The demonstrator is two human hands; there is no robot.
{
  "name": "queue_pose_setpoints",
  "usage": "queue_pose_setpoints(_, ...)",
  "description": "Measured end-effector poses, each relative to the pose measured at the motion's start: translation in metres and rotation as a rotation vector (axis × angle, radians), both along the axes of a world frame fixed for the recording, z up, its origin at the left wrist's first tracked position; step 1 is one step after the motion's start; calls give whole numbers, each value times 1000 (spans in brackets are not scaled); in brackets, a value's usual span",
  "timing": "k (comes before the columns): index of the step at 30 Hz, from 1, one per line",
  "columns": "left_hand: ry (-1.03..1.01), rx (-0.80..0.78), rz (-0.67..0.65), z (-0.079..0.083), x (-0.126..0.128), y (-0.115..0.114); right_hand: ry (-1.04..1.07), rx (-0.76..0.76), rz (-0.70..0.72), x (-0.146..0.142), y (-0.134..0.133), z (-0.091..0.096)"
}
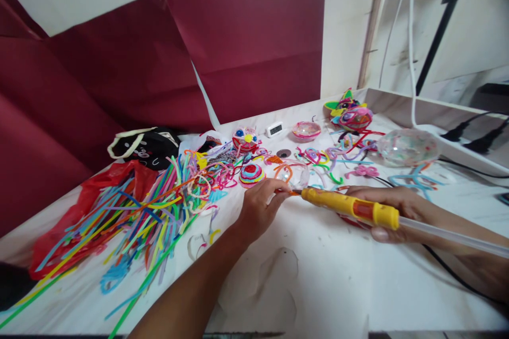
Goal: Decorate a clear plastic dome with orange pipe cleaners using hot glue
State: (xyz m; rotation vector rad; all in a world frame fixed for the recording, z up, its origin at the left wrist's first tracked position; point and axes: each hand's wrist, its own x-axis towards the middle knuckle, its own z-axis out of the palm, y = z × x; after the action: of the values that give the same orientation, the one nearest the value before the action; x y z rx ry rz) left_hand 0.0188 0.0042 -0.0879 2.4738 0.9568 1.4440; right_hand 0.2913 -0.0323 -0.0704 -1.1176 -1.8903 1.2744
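- Left hand (259, 205): thumb and fingers pinch a small orange piece (295, 193) above the middle of the table (330, 275), apparently to steady it at the gun tip.
- Right hand (409, 201): curled around the yellow glue gun (345, 205), seemingly for aim; glue stick (445, 234) extends rightward.
- Clearance: pipe cleaners (167, 212) crowd the left side; open surface reaches the near edge.

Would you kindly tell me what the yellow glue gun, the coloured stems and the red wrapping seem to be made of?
Yellow glue gun: probably hard plastic with a slight sheen, judging by its smooth, moulded body.
Coloured stems: matte, likely fuzzy fibre over wire, since some hold bends; any core is hidden.
Red wrapping: seemingly thin plastic film, softly shiny and crumpled.
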Motion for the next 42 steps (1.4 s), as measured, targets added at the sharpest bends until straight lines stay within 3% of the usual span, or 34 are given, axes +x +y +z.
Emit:
queue_pose_setpoints(7, 8, -13, 29, -1, 0, 0, 85, 18, -50, -2, -1, -4)
queue_pose_setpoints(13, 4, -24, 31, -2, 0, -1, 16, 38, 32, 4, 4, -10)
queue_pose_setpoints(28, 25, -27, 36, -2, -1, -1, 37, 56, 15, 0, 0, -14)
queue_pose_setpoints(37, 41, -24, 59, -2, -1, -2, -44, 186, 64, 0, 1, -12)
queue_pose_setpoints(42, 35, -27, 58, -3, -1, -1, -57, 175, 58, 3, 2, -17)
